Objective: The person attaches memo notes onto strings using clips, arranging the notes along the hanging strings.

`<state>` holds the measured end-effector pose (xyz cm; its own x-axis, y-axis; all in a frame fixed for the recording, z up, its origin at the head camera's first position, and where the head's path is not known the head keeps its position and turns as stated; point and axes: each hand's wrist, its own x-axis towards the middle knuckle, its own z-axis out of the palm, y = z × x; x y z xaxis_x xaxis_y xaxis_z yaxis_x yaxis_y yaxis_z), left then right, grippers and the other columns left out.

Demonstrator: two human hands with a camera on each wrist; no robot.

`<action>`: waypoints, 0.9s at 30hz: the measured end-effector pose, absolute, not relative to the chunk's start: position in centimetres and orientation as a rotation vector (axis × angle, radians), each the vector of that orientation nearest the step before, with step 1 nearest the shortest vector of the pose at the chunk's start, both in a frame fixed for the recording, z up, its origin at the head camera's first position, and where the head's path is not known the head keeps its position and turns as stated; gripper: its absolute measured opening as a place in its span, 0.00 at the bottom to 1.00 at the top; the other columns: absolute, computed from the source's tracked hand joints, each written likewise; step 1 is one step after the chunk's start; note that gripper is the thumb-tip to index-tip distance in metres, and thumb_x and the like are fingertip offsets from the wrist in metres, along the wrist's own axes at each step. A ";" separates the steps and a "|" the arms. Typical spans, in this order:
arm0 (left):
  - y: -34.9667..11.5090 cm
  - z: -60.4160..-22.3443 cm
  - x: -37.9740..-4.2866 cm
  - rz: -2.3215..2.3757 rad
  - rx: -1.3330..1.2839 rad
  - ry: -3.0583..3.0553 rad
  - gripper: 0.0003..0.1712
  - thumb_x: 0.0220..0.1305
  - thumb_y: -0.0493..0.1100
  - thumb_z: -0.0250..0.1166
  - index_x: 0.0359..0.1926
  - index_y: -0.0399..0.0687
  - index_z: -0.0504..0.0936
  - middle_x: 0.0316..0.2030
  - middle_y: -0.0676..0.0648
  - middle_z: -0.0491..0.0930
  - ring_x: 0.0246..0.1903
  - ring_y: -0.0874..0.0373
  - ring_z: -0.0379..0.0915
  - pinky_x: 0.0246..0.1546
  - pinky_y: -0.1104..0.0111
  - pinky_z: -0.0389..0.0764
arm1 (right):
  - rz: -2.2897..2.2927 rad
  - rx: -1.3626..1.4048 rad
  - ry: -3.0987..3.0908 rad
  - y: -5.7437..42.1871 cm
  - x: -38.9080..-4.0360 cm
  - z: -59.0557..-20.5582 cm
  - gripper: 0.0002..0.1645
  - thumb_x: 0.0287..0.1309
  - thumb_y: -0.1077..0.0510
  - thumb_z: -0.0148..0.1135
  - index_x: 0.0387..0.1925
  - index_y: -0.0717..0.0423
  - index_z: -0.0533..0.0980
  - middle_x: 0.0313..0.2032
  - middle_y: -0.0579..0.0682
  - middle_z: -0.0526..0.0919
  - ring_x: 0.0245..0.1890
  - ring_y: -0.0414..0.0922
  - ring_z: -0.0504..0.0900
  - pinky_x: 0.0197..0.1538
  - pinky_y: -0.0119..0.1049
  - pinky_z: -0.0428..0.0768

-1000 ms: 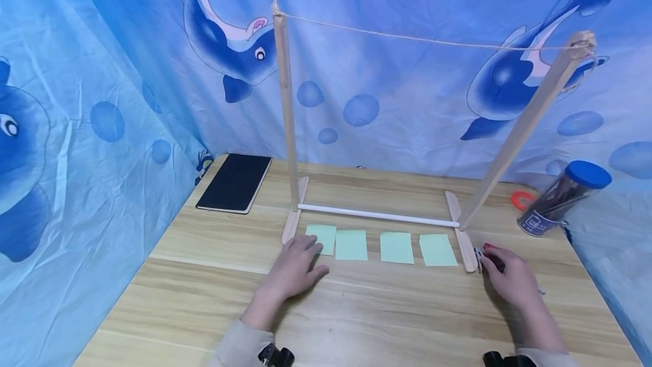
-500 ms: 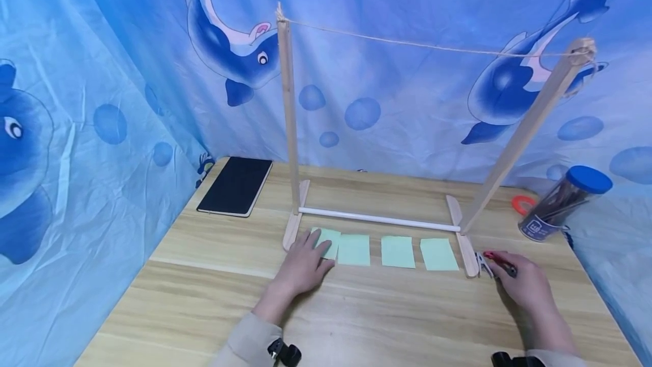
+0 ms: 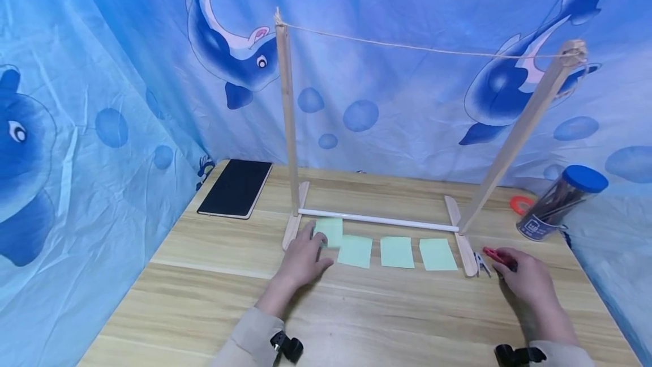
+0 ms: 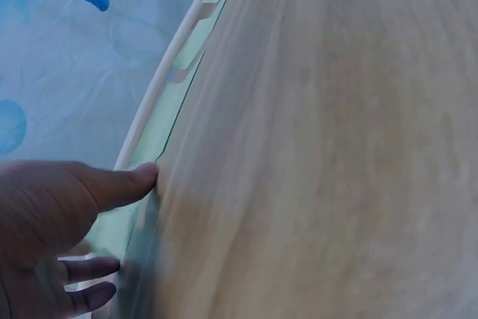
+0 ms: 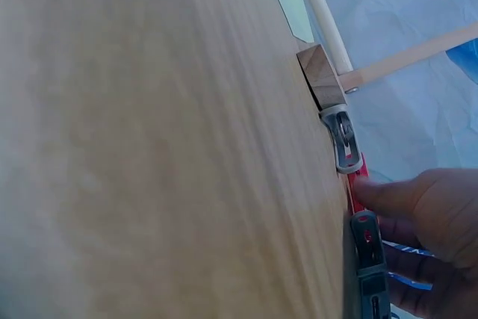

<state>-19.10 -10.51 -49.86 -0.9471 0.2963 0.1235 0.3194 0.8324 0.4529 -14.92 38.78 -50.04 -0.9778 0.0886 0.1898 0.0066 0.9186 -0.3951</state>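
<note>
Four-sided pale green paper notes lie in a row on the table. My left hand [image 3: 300, 262] has its fingers on the leftmost note [image 3: 332, 231], which sits farther back than the others and is partly covered by the fingers. In the left wrist view the thumb [image 4: 123, 186] is stretched out at the notes' front edge. At the right, my right hand [image 3: 527, 279] pinches a red clothespin [image 3: 492, 254] between thumb and fingers. A grey clothespin [image 5: 342, 138] lies between it and the stand's foot. Dark green clothespins [image 5: 370, 244] are close under the right fingers.
A wooden stand [image 3: 288, 118] with a string [image 3: 407, 46] across its posts and a white rod [image 3: 377, 218] low down rises behind the notes. A black notebook [image 3: 236, 188] lies back left. At right are a blue-lidded canister [image 3: 560, 203] and a red ring [image 3: 520, 204].
The leftmost note has slid back, away from me, under my left fingers. My right hand has shifted right, off the grey clothespin, which now shows beside the stand's foot.
</note>
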 end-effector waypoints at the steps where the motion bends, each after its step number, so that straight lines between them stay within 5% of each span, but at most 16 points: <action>1: -10.5 -49.8 -19.2 -0.775 -0.491 -2.962 0.29 0.54 0.53 0.79 0.51 0.46 0.80 0.74 0.30 0.55 0.64 0.31 0.66 0.61 0.42 0.72 | 0.586 -0.085 -2.895 38.9 -15.0 -49.9 0.25 0.60 0.60 0.70 0.54 0.72 0.76 0.38 0.69 0.82 0.36 0.65 0.80 0.39 0.63 0.76; 4: -10.5 -49.8 -19.5 -0.811 -0.496 -2.973 0.36 0.52 0.55 0.80 0.58 0.46 0.77 0.76 0.31 0.50 0.65 0.31 0.65 0.61 0.42 0.72 | 0.587 -0.111 -2.946 39.2 -15.5 -49.5 0.27 0.65 0.57 0.66 0.56 0.75 0.73 0.36 0.68 0.81 0.35 0.62 0.79 0.38 0.62 0.76; 7: -10.5 -49.9 -19.7 -0.742 -0.547 -3.000 0.35 0.56 0.57 0.76 0.59 0.45 0.78 0.74 0.33 0.59 0.65 0.33 0.66 0.64 0.43 0.70 | 0.596 -0.095 -2.964 39.3 -15.8 -49.4 0.22 0.68 0.58 0.62 0.52 0.74 0.76 0.37 0.68 0.82 0.37 0.64 0.80 0.40 0.64 0.76; 12: -10.6 -50.0 -19.3 -0.642 -0.618 -2.992 0.27 0.61 0.58 0.72 0.53 0.44 0.82 0.66 0.35 0.72 0.64 0.37 0.68 0.63 0.44 0.70 | 0.599 -0.061 -2.942 39.5 -15.7 -49.5 0.15 0.66 0.62 0.62 0.45 0.73 0.79 0.34 0.66 0.83 0.35 0.65 0.80 0.39 0.63 0.76; 18: -10.7 -50.2 -18.9 -0.684 -0.538 -2.904 0.15 0.64 0.52 0.71 0.42 0.46 0.83 0.50 0.43 0.82 0.52 0.44 0.77 0.52 0.52 0.76 | 0.587 -0.107 -2.964 40.3 -15.2 -49.8 0.24 0.64 0.59 0.65 0.49 0.79 0.75 0.29 0.62 0.78 0.30 0.56 0.76 0.32 0.51 0.74; 22: -10.6 -50.4 -19.0 -0.664 -0.482 -2.865 0.20 0.66 0.52 0.69 0.54 0.47 0.82 0.51 0.44 0.81 0.53 0.47 0.75 0.47 0.56 0.72 | 0.583 -0.159 -3.007 40.8 -15.0 -49.8 0.28 0.65 0.57 0.63 0.51 0.81 0.73 0.38 0.72 0.77 0.38 0.64 0.76 0.39 0.60 0.76; 27: -10.3 -50.6 -19.3 -0.616 -0.463 -2.914 0.35 0.66 0.55 0.68 0.67 0.40 0.74 0.60 0.38 0.74 0.59 0.43 0.70 0.55 0.52 0.73 | 0.593 -0.163 -3.034 41.3 -15.1 -49.6 0.26 0.66 0.56 0.62 0.50 0.80 0.74 0.40 0.75 0.78 0.40 0.68 0.77 0.42 0.64 0.75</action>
